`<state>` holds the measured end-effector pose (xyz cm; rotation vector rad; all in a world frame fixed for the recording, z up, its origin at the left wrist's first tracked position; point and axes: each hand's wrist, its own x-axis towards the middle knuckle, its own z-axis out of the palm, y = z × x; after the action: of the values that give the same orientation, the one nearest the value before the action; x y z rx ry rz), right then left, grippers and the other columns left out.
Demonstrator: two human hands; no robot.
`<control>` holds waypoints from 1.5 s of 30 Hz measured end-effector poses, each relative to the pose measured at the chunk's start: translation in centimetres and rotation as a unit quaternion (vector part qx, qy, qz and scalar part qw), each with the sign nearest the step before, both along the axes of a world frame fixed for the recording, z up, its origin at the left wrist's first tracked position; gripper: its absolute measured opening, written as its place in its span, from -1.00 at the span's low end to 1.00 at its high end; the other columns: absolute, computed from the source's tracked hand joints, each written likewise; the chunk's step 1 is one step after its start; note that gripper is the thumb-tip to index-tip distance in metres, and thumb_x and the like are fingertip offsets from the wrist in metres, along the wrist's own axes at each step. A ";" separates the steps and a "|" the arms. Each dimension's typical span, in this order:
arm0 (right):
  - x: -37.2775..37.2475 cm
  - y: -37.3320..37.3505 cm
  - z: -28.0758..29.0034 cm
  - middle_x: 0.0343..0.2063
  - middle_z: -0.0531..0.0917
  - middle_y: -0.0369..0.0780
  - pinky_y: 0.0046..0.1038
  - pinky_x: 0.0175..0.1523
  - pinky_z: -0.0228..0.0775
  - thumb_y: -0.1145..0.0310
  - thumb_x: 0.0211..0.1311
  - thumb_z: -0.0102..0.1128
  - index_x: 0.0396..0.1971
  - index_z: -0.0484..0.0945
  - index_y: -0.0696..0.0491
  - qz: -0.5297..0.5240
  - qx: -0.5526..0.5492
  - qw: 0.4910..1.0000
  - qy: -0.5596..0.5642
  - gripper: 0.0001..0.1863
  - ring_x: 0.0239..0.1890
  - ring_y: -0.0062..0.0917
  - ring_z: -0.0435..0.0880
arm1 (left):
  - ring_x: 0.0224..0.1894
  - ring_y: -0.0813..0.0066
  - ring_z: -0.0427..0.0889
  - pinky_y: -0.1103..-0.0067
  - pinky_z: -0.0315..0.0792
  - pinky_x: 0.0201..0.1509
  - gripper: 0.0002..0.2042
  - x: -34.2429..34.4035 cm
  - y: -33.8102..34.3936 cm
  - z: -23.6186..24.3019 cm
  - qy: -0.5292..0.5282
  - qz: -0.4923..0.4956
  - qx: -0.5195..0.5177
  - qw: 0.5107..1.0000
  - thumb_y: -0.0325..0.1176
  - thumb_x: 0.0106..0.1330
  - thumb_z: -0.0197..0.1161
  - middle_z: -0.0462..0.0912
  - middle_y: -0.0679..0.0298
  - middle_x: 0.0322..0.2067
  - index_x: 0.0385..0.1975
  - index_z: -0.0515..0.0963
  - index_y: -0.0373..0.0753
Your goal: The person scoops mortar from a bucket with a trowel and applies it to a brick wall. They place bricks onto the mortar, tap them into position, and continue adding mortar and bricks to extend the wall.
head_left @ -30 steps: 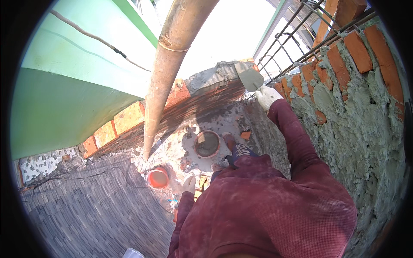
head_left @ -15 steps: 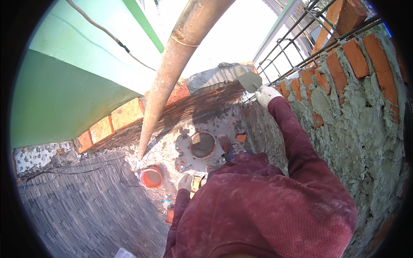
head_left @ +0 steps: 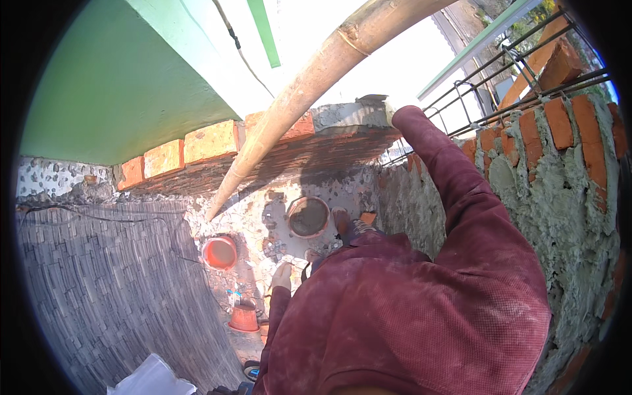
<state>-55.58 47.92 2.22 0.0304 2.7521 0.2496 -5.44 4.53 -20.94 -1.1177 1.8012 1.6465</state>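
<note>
My right arm reaches far forward to the brick wall's corner. My right hand, in a white glove, is mostly hidden by the maroon sleeve and grips a trowel. The trowel's blade shows almost edge-on, just above the grey mortar on top of the far brick wall. Low at my left side hangs my left hand, pale and gloved, its fingers loosely stretched and nothing visible in them. A round tub of wet mortar stands on the floor ahead of my feet.
A bamboo pole slants across the far wall. Steel rebar runs beside the mortar-smeared right wall. An orange bucket and an upturned orange bucket stand at left, by the grey tiled wall.
My view has shifted, moving much of the scene. The trowel has turned from broad face to nearly edge-on, over the mortar. My right glove is now largely behind the sleeve.
</note>
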 end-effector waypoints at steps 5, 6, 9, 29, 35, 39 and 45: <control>4.3 -5.4 7.9 0.06 0.72 -0.13 -0.23 0.19 0.53 0.26 0.39 0.12 0.10 0.68 0.03 0.076 -0.023 0.997 0.014 -0.63 0.10 -0.24 0.70 | 0.21 0.33 0.60 0.49 0.42 0.32 -0.49 3.4 -0.5 -1.6 -0.007 0.030 0.011 0.999 -0.16 0.45 0.24 0.67 0.05 0.15 0.24 0.54 -0.44; 5.5 -4.8 8.9 0.02 0.74 -0.12 -0.22 0.16 0.54 0.26 0.38 0.13 0.08 0.68 0.04 0.104 -0.011 0.994 -0.003 -0.64 0.06 -0.23 0.71 | 0.21 0.33 0.60 0.48 0.42 0.32 -0.49 3.9 -1.1 -1.8 0.010 0.024 0.009 1.000 -0.15 0.45 0.24 0.67 0.04 0.15 0.24 0.54 -0.44; 10.1 0.4 8.4 -0.24 0.75 0.00 -0.16 -0.01 0.57 0.22 0.36 0.15 -0.10 0.64 0.13 0.048 -0.211 0.974 0.067 -0.69 -0.14 -0.14 0.75 | 0.21 0.35 0.60 0.49 0.42 0.31 -0.48 5.6 -2.3 -1.3 0.001 0.060 0.022 0.998 -0.13 0.45 0.23 0.68 0.05 0.13 0.24 0.54 -0.44; 17.6 6.1 -26.2 -0.08 0.69 0.02 -0.16 0.16 0.47 0.11 0.38 0.20 0.06 0.57 0.22 -0.198 -0.436 0.830 0.288 -0.52 0.01 -0.01 0.66 | 0.07 0.44 0.61 0.55 0.45 0.22 -0.60 2.3 -5.0 9.3 -0.038 -0.186 -0.031 0.981 -0.33 0.48 0.25 0.69 0.17 0.05 0.22 0.55 -0.42; 17.0 6.3 -27.2 -0.12 0.72 0.06 -0.19 0.16 0.45 0.05 0.44 0.09 0.01 0.53 0.28 -0.272 -0.476 0.795 0.259 -0.48 0.03 -0.02 0.67 | 0.16 0.41 0.60 0.53 0.46 0.25 -0.57 3.2 1.0 9.1 -0.091 -0.233 -0.010 0.968 -0.29 0.51 0.22 0.65 0.11 0.12 0.23 0.52 -0.46; 18.4 6.0 -28.3 -0.40 0.67 -0.15 -0.35 -0.23 0.46 0.01 0.50 0.03 -0.19 0.55 0.17 -0.349 -0.592 0.700 0.196 -0.56 -0.37 -0.35 0.66 | 0.14 0.38 0.63 0.53 0.50 0.22 -0.56 4.6 1.5 8.0 -0.066 -0.160 0.025 0.985 -0.27 0.52 0.21 0.63 0.08 0.14 0.25 0.50 -0.46; 25.0 2.3 -25.5 -0.57 0.53 -0.29 -0.44 -0.51 0.30 0.01 0.51 0.01 -0.26 0.52 0.04 -0.466 -0.569 0.671 0.092 -0.63 -0.65 -0.58 0.45 | 0.21 0.30 0.59 0.48 0.42 0.31 -0.52 14.4 -0.9 3.2 -0.058 -0.093 0.031 0.993 -0.22 0.49 0.22 0.63 0.03 0.16 0.24 0.51 -0.48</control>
<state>-30.57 50.21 -23.24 1.0881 2.1468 -1.7478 8.99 3.64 -17.73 -0.9669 1.7135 1.4873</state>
